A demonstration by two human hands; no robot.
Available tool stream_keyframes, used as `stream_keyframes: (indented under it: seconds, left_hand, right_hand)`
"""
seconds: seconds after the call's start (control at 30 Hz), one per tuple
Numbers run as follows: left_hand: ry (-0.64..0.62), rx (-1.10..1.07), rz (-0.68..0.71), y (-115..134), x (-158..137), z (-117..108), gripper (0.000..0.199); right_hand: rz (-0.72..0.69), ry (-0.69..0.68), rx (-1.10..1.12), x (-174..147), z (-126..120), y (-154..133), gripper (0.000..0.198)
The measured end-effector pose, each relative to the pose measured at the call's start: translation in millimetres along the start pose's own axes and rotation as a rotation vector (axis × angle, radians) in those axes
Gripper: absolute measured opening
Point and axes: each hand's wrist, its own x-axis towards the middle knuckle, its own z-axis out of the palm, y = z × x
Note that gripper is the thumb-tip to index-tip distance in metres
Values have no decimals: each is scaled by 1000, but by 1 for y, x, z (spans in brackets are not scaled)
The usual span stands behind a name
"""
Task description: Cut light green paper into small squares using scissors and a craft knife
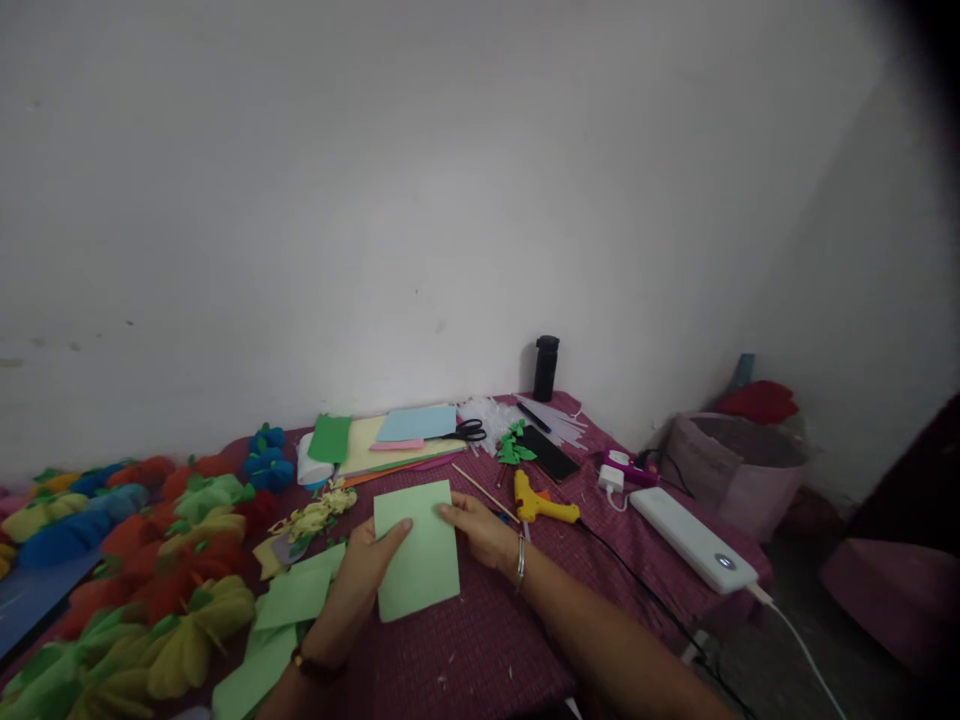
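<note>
A pale green sheet (418, 580) stands at the lower centre of the frame, held between two hands. The left hand (365, 565) pinches its left edge, thumb laid across the front; the right hand (484, 532) grips the upper right edge, thumb on the face and fingers partly hidden behind. Just right of that hand lies a yellow glue gun (546, 502), its black cord (637, 575) trailing to the lower right. At the lower left, more green sheets (289, 605) overlap on the purple cloth (450, 665) — beside them, a crowd of colourful puffy shapes (184, 540) fills the left side. Above the held sheet, near the middle, black-handled scissors (471, 431) rest by a blue sheet (416, 424).
</note>
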Motion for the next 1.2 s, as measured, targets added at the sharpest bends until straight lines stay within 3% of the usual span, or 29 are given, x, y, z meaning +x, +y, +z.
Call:
stream_keyframes:
  seconds: [0.17,0.37,0.53,0.63,0.9,1.07,1.2]
  left_hand:
    - [-92,-41,6,3,-5,1,48]
    - [-350,-200,173,2,-7,-6,35]
    - [-460,-103,145,-1,-9,-5,22]
    - [-529,-86,154,-3,-11,-1,29]
    - [-440,-67,24,-4,-17,7,34]
    - [-464,-104,15,-2,-18,9,39]
    - [-438,-91,12,-2,-18,9,42]
  right_hand:
    - [-37,76,11,1,-1,-3,42]
    - [21,174,120,2,-1,-6,42]
    - [24,205,-5,2,2,0,42]
    - [-37,238,-76,2,6,0,43]
    - [-216,361,-287,4,2,-1,41]
    - [-238,387,-297,5,-2,2,38]
    - [-176,359,-207,4,2,0,42]
